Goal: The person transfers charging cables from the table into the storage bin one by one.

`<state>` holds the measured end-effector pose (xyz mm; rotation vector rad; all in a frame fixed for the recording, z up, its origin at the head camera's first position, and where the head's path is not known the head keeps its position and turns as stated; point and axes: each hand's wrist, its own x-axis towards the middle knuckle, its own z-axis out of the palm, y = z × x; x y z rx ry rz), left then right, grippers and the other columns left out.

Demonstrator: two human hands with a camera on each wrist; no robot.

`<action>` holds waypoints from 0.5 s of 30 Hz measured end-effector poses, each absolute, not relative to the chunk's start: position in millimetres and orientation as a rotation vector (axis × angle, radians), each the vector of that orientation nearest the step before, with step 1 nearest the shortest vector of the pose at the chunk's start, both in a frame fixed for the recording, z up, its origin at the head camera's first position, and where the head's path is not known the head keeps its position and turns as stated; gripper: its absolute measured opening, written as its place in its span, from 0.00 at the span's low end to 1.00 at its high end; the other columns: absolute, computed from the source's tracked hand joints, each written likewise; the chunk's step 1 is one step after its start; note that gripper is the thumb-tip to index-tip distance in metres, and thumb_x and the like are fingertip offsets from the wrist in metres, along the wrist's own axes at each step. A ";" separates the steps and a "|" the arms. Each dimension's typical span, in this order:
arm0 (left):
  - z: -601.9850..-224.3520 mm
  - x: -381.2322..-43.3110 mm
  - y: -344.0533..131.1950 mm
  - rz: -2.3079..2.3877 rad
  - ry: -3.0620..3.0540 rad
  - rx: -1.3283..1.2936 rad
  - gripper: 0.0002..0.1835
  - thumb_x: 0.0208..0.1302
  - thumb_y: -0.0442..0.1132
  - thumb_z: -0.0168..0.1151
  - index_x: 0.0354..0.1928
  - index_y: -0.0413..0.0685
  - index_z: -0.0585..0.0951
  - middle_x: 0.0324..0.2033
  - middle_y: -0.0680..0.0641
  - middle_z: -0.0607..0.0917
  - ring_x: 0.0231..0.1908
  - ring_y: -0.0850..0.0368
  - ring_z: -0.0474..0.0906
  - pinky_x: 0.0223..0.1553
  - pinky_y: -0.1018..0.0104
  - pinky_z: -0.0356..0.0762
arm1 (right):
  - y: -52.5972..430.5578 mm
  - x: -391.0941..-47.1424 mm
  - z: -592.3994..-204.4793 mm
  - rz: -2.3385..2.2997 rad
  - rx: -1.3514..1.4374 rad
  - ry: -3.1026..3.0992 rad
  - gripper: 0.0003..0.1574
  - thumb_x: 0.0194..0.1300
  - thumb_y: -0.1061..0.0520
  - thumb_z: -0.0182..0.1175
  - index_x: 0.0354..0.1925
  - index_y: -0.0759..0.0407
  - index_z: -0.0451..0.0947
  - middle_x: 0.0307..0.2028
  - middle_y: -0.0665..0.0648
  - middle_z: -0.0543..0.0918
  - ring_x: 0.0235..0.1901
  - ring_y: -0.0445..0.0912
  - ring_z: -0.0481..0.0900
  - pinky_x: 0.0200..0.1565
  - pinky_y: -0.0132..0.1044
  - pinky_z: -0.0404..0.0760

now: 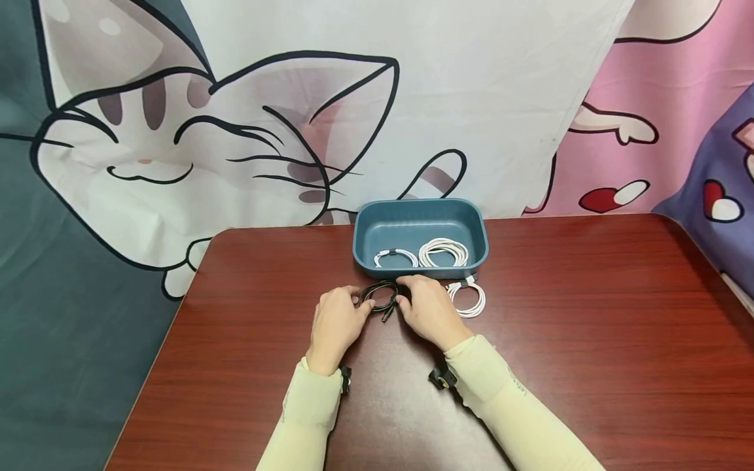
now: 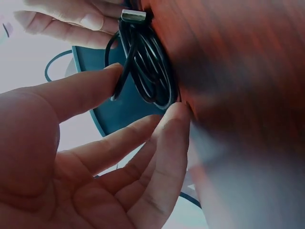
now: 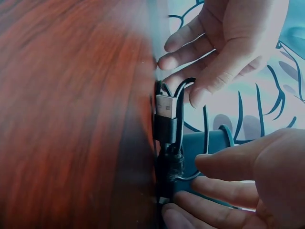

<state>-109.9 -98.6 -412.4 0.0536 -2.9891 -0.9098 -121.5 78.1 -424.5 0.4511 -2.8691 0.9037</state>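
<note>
A coiled black USB cable [image 2: 159, 67] lies on the table in front of the blue box. My left hand [image 1: 338, 325] holds the coil's left side, thumb on a loose strand and fingertips at the outer edge in the left wrist view. From the other side, my right hand [image 1: 434, 312] pinches the coil between thumb and fingers. The cable's metal USB plug [image 3: 166, 106] shows in the right wrist view, with a black tie around the bundle. Just right of my right hand, a coiled white cable [image 1: 480, 301] lies on the table.
The blue box [image 1: 480, 245] stands at the table's far edge, directly beyond my hands. Inside are a thick white cable coil [image 1: 443, 244] and a smaller white cable coil [image 1: 396, 252]. A cat-print cloth [image 1: 501, 98] hangs behind the brown table [image 1: 589, 327].
</note>
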 end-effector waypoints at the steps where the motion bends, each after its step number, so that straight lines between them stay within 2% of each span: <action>1: -412.8 -110.1 -98.9 -0.909 -2.988 0.057 0.13 0.61 0.46 0.72 0.42 0.45 0.89 0.31 0.50 0.88 0.38 0.49 0.86 0.39 0.52 0.81 | 77.9 -121.6 -425.1 0.899 0.457 -2.870 0.20 0.63 0.61 0.66 0.52 0.67 0.82 0.49 0.64 0.85 0.53 0.58 0.82 0.58 0.51 0.75; 5: -414.7 -110.4 -100.3 -0.899 -2.990 0.048 0.13 0.62 0.46 0.71 0.39 0.44 0.89 0.26 0.52 0.88 0.36 0.48 0.86 0.38 0.52 0.81 | 77.1 -120.6 -426.1 0.892 0.472 -2.876 0.20 0.63 0.62 0.66 0.53 0.68 0.81 0.50 0.65 0.84 0.54 0.61 0.80 0.59 0.52 0.74; 15: -416.3 -112.7 -101.3 -0.936 -3.012 0.090 0.13 0.62 0.46 0.72 0.40 0.44 0.89 0.28 0.52 0.89 0.36 0.50 0.86 0.38 0.53 0.81 | 76.7 -118.5 -427.4 0.888 0.458 -2.878 0.19 0.62 0.61 0.67 0.51 0.66 0.82 0.47 0.65 0.85 0.51 0.61 0.81 0.56 0.52 0.76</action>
